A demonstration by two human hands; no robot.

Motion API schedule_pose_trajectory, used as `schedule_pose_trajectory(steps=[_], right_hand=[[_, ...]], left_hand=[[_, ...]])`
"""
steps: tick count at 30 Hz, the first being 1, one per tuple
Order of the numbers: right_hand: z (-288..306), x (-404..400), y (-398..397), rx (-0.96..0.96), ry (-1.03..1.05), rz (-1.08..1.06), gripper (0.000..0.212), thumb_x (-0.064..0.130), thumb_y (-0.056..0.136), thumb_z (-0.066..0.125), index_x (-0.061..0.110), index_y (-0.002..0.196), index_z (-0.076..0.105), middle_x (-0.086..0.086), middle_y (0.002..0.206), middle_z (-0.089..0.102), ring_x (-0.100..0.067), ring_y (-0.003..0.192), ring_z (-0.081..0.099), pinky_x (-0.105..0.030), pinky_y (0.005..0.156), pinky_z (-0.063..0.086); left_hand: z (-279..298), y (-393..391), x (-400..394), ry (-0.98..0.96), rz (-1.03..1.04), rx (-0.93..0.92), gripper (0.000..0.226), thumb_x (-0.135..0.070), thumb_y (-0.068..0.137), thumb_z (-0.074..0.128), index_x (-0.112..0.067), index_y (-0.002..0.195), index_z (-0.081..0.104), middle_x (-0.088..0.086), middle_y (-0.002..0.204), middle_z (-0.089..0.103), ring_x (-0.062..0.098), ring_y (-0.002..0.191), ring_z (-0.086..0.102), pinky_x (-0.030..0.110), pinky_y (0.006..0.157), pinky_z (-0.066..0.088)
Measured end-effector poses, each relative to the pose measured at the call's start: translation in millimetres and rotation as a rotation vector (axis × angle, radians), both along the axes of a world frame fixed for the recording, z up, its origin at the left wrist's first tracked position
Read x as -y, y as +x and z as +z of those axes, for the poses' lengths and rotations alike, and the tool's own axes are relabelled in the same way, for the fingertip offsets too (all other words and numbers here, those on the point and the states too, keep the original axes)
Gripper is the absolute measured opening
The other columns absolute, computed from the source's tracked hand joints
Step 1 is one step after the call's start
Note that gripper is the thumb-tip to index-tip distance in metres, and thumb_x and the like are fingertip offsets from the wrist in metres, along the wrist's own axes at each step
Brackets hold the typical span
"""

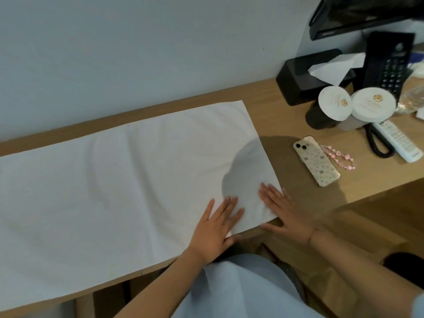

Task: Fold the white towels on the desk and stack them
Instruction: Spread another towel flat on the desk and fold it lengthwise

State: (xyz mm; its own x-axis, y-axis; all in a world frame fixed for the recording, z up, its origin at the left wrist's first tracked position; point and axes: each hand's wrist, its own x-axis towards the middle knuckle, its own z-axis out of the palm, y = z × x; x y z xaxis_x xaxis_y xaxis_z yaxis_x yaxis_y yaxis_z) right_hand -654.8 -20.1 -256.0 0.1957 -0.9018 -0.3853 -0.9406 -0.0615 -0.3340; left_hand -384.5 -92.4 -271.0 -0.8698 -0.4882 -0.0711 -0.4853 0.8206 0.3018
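One large white towel (pixel 119 187) lies spread flat along the wooden desk (pixel 286 125), running off the frame at the left. My left hand (pixel 218 223) lies flat with straight fingers on the towel near its front right corner. My right hand (pixel 284 214) lies flat on that same corner, fingers straight, palm partly on the bare desk beside the towel's right edge. Neither hand grips the cloth. No second towel is in view.
Right of the towel lies a phone (pixel 316 160) with a pink bead strap (pixel 339 157). Behind it stand two capped cups (pixel 336 102), a black tissue box (pixel 305 74), a black desk telephone (pixel 390 58) and a white remote (pixel 399 141). A wall runs along the back.
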Motion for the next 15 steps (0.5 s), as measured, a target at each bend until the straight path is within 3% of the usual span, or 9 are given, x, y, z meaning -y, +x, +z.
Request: schedule_pose_trajectory(steps=[3,6,9,11,13,15], right_hand=[[2.0,0.5,-3.1,0.081,-0.019,0.013,0.077,0.065,0.092,0.039,0.033,0.153,0.006,0.008,0.161,-0.017,-0.011,0.148,-0.017,-0.032,0.118,-0.014],[4.5,-4.1,-0.8,0.168,-0.085,-0.027,0.065,0.056,0.094,0.042,0.030,0.151,0.026,0.000,0.162,0.002,-0.015,0.150,-0.004,-0.035,0.119,-0.005],[5.4,-9.0,4.4,0.173,-0.135,-0.047,0.063,0.055,0.093,0.047,0.025,0.148,0.037,-0.004,0.161,0.016,-0.023,0.150,0.010,-0.045,0.118,0.007],[8.2,-8.8,6.5,0.184,-0.136,-0.069,0.063,0.049,0.090,0.058,0.023,0.146,0.042,-0.005,0.159,0.021,-0.027,0.148,0.017,-0.046,0.117,0.012],[14.2,-5.9,6.9,0.212,-0.150,-0.105,0.061,0.021,0.085,0.072,0.020,0.141,0.048,-0.004,0.155,0.029,-0.028,0.144,0.027,-0.046,0.115,0.021],[20.8,-0.1,6.3,0.228,-0.177,-0.178,0.063,-0.008,0.074,0.070,0.014,0.132,0.058,-0.005,0.143,0.047,-0.030,0.134,0.044,-0.044,0.108,0.032]], left_hand=[[1.4,2.6,-1.2,0.081,0.041,-0.149,0.052,-0.043,0.098,0.052,-0.025,0.147,0.044,0.006,0.159,0.030,0.024,0.147,0.026,0.053,0.120,0.017],[8.6,-2.8,-1.6,0.120,0.137,-0.272,0.030,-0.025,0.090,0.070,-0.022,0.120,0.069,0.003,0.145,0.051,0.021,0.138,0.043,0.050,0.117,0.026],[18.4,-10.6,1.4,0.090,0.177,-0.238,0.016,-0.016,0.084,0.077,-0.018,0.100,0.076,0.000,0.127,0.066,0.021,0.124,0.058,0.055,0.109,0.036],[26.5,-14.8,6.6,0.149,0.208,-0.183,0.014,-0.016,0.091,0.070,-0.015,0.104,0.073,0.001,0.123,0.068,0.020,0.122,0.060,0.051,0.113,0.033],[37.6,-17.4,13.6,0.292,0.259,-0.141,0.018,-0.018,0.100,0.054,-0.015,0.112,0.067,0.002,0.119,0.068,0.020,0.117,0.060,0.042,0.116,0.030],[50.8,-17.6,21.2,0.453,0.322,-0.152,0.017,-0.024,0.104,0.043,-0.018,0.107,0.059,0.001,0.101,0.068,0.021,0.093,0.061,0.034,0.100,0.039]])
